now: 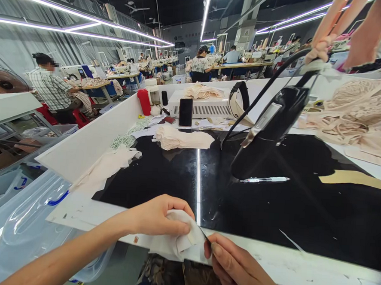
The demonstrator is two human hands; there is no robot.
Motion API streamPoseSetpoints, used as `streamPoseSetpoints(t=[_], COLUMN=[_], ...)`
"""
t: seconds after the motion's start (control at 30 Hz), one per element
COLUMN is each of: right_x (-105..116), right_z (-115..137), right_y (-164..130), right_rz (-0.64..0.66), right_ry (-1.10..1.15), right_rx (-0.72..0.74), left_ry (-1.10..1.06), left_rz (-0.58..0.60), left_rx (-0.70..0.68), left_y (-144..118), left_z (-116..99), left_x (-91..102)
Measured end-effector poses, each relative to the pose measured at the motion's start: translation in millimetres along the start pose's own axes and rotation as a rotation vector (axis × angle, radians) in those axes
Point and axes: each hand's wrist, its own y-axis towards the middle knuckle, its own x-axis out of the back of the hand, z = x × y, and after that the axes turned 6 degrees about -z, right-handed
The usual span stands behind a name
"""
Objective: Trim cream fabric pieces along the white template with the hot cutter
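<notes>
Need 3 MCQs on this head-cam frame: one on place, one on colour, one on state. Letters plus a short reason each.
1. Where does the white pen lie?
A. on the black table top
B. in the clear plastic bin
C. on the white box

2. What colour is the bottle near the table's far left corner?
A. blue
B. red
C. green

3. What is the left hand doing?
A. lying flat and empty
B. holding the phone
C. gripping a pale fabric piece

Answers:
1 A, the pen rests on the glossy black surface by the dark lamp base.
2 B, it shows plainly red against the white wall.
3 C, its fingers close over the fabric at the near edge, with the right hand pinching beside it.
</notes>
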Motion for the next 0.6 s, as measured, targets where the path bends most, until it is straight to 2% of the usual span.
streamPoseSetpoints(t=[0.6], right_x=[-3.2], right_z=[4.2], right_y=[-2.0], right_rz=[0.011], right_ry=[0.052], right_rx=[0.012], left_ry=[-0.007], left_rz=[0.015], left_rx=[0.015], left_y=[-2.6], left_z=[-5.8], left_x=[-0.2])
